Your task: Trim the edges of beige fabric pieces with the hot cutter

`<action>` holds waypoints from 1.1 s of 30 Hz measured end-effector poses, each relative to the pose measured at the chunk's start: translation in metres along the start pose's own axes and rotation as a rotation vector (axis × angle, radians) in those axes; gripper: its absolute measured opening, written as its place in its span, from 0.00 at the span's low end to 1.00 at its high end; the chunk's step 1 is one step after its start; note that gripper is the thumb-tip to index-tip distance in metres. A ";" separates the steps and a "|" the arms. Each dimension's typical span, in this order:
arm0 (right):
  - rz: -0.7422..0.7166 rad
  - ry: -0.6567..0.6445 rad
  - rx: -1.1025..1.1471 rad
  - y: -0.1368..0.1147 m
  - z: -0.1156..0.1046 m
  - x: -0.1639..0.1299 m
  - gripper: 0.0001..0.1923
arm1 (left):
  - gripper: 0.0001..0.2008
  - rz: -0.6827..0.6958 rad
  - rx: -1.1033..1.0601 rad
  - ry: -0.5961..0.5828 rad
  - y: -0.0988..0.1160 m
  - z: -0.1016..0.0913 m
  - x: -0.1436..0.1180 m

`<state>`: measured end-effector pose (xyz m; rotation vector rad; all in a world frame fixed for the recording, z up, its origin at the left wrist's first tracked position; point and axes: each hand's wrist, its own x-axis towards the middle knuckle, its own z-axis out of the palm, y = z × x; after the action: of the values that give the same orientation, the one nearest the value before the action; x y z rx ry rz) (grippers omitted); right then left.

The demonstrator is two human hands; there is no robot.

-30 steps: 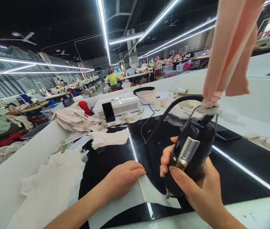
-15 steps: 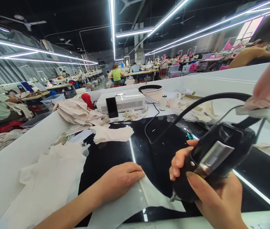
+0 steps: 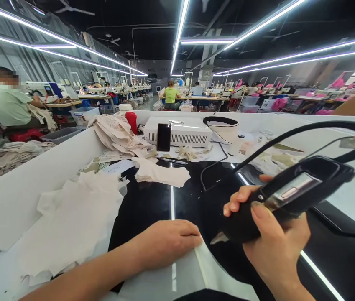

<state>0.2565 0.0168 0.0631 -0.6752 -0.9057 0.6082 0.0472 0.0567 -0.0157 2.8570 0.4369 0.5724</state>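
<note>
On the black table (image 3: 146,205), the left hand (image 3: 164,242) presses flat on a white fabric piece (image 3: 161,280), fingers spread; the right hand's (image 3: 274,246) fingers wrap a corded black hot-cutter (image 3: 290,196). Its tip hovers just beside the fabric's edge, untouching, so trimming seems unfinished, with loose pieces (image 3: 70,221) heaped left

hands (image 3: 171,244): 2 | cutter (image 3: 287,196): 1 | phone (image 3: 164,137): 1 | white box (image 3: 179,131): 1

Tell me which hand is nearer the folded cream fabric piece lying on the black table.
Left. The left hand lies flat directly below the folded cream fabric piece; the right hand, gripping the black cutter, is farther right.
</note>
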 end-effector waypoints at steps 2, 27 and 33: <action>0.005 -0.013 -0.002 0.001 0.000 0.002 0.22 | 0.13 0.008 0.001 0.006 0.006 0.002 0.003; -0.015 -0.057 0.022 -0.003 0.001 -0.009 0.19 | 0.14 0.078 0.068 0.010 0.015 -0.006 -0.006; -0.017 -0.063 0.016 -0.006 -0.001 -0.015 0.19 | 0.15 0.049 0.004 -0.019 0.015 -0.008 -0.007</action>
<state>0.2512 0.0022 0.0595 -0.6360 -0.9636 0.6235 0.0418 0.0416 -0.0073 2.8813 0.3660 0.5534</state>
